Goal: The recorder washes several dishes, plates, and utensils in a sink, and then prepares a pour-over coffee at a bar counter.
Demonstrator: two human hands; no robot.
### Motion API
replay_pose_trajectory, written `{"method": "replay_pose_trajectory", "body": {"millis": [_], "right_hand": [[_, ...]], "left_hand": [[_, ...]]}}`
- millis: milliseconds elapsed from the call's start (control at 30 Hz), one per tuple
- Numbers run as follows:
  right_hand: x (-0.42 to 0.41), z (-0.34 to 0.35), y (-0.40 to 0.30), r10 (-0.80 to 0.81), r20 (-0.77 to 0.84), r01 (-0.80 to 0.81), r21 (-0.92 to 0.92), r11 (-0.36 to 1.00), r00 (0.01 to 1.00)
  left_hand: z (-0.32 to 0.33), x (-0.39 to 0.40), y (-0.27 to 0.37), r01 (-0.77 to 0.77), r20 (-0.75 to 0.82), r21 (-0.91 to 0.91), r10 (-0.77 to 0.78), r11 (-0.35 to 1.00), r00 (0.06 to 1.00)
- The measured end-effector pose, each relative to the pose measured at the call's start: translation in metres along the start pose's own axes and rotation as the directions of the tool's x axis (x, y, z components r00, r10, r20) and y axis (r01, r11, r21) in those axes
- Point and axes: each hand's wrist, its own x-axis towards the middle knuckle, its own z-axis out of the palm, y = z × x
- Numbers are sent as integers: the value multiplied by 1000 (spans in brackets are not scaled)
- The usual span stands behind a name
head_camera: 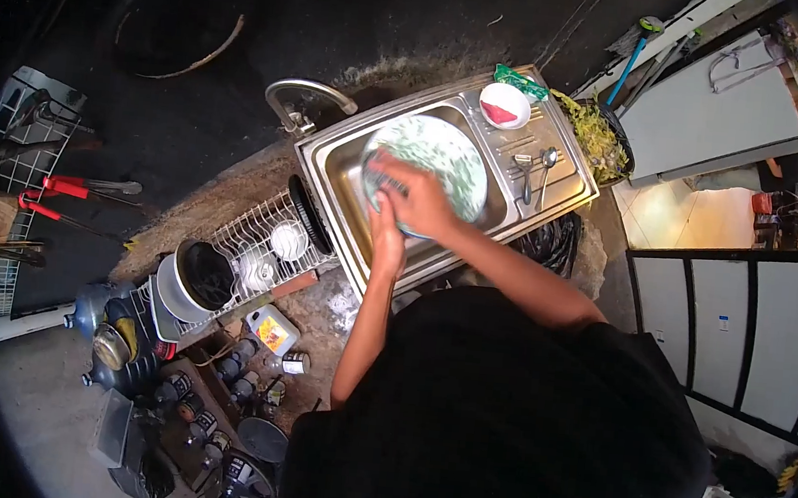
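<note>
A large round green-and-white dish [450, 154], blurred, is tilted in the stainless-steel sink basin [338, 172]. My left hand [388, 237] grips its lower left rim, fingers partly hidden. Over the left side of the dish, my right hand [418, 195] is closed around a small dark pad-like thing [392, 181]; blur hides exactly what it is. Both hands nearly touch. A curved metal faucet [313, 88] stands at the basin's upper left.
On the drainboard [566, 167] are a white bowl [515, 95] with something red inside, a green packet [520, 80], a peeler [523, 178] and a spoon [547, 169]. A wire dish rack [247, 232] adjoins the sink. Yellow-green plant matter [597, 138] lies beyond the drainboard.
</note>
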Motion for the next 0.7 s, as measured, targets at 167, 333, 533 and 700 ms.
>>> {"method": "replay_pose_trajectory", "body": {"millis": [167, 333, 533, 700], "right_hand": [[-40, -35, -13, -89, 375, 64, 81, 995, 923], [-36, -66, 48, -68, 240, 148, -335, 930, 968], [-56, -16, -10, -83, 166, 82, 13, 997, 983], [-33, -45, 41, -25, -12, 21, -226, 974, 1000]], "left_hand": [[-27, 10, 18, -118, -122, 7, 118, 993, 985], [-38, 7, 18, -192, -61, 236, 212, 952, 975], [-21, -1, 25, -95, -143, 163, 119, 982, 983], [-16, -7, 11, -130, -82, 296, 161, 946, 983]]}}
